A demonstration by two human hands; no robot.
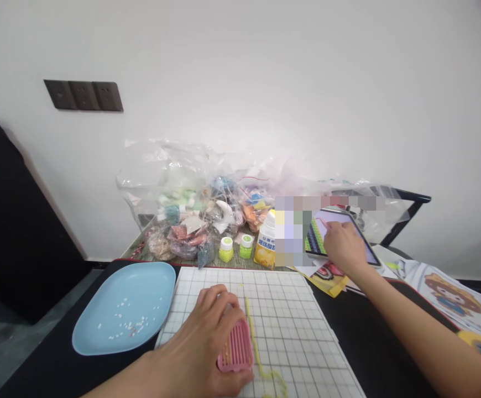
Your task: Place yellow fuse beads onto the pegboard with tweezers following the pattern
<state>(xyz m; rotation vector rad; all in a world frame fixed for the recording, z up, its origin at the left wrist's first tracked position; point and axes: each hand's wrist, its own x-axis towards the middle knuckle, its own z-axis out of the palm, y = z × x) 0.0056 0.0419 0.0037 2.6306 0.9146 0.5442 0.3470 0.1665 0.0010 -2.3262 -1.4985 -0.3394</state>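
My left hand (213, 331) is wrapped round a small pink slotted tray (236, 348) and holds it over the white gridded board (298, 331). Small yellowish bits show in some of the slots. Just right of the tray, a thin yellow-green strand (254, 331) runs down the board and bends near the front. At the tablet (359, 235), my right hand (345, 246) is closed on a slim pink tool (322, 222), its tip at the screen. The tool's exact kind is too small to tell. A coloured pattern shows on the screen's left part.
On the left lies a blue tray (95, 309) with scattered white bits. Two green-filled jars (226, 251), a yellow-white bottle (265, 243) and several plastic bags (186, 221) stand along the back. Papers with a cartoon print (451, 301) lie at right.
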